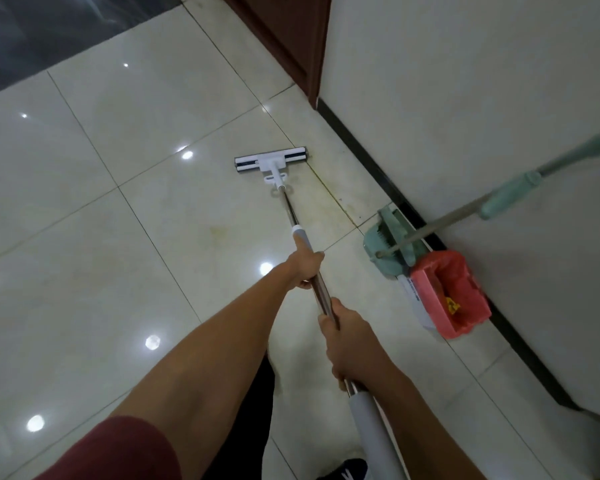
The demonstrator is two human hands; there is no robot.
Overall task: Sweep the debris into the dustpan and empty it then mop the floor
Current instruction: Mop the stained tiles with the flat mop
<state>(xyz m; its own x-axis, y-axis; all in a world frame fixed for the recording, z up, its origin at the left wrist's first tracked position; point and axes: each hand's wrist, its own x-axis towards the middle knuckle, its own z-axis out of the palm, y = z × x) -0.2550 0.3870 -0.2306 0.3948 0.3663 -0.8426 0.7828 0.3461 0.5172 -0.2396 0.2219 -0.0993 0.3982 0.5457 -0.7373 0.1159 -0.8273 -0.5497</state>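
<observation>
Left hand (305, 268) and right hand (349, 344) curled round mop (272, 164) pole mid-frame, pole's end cut off below, dustpan (387, 244) contents unclear at right.

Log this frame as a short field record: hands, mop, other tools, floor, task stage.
left hand: left hand grips the mop handle, further down toward the head
right hand: right hand grips the same handle, nearer the body
mop head: mop head flat on the tile floor, ahead of the person
dustpan: green dustpan by the wall, its long handle leaning up
bin: red-bagged bin beside the dustpan
floor marks: faint stains near the wall's base
stage: mopping
</observation>
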